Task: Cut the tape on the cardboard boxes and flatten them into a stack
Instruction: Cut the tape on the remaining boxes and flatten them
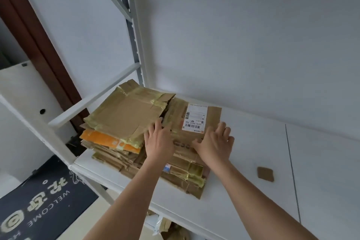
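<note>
On the left of the white shelf (253, 161), stack of flattened cardboard boxes (124, 122). Pressing flat on the stack's right part: left hand (158, 140), fingers straight and close together, then right hand (215, 142), fingers straight, spread. Further right, small cardboard piece (265, 174) on the shelf.

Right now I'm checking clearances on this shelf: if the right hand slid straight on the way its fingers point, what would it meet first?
The right hand lies on the flattened box, fingers toward the wall. Its path probably passes just right of the shipping label, so it would likely meet only cardboard, then bare shelf, then wall.
</note>
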Demonstrator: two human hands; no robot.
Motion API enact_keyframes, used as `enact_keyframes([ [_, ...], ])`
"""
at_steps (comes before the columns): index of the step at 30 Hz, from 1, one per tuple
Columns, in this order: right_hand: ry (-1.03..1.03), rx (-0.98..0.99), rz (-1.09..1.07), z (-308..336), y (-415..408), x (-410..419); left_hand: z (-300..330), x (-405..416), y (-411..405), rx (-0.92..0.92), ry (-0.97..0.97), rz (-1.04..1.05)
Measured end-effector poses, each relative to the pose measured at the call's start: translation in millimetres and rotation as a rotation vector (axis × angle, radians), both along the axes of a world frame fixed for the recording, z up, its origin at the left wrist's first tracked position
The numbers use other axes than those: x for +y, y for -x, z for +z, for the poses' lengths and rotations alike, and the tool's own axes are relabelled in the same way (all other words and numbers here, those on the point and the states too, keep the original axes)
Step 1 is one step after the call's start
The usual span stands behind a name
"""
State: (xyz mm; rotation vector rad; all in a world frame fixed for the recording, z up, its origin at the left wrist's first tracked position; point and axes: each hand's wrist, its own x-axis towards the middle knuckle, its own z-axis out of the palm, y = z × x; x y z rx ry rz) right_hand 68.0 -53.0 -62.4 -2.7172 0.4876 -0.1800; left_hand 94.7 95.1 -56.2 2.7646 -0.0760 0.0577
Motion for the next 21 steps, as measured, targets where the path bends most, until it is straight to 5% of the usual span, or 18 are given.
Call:
enact_keyframes([
  [6,-0.005,0.206,0.341,-27.6,-12.2,-5.9,-25.2,5.7,-13.9,0.244,0.144,-0.298],
  [21,-0.130,0.112,0.239,-51.3,-7.0,3.4,-49.8,8.7,-16.5,0.111,-0.139,-0.360],
])
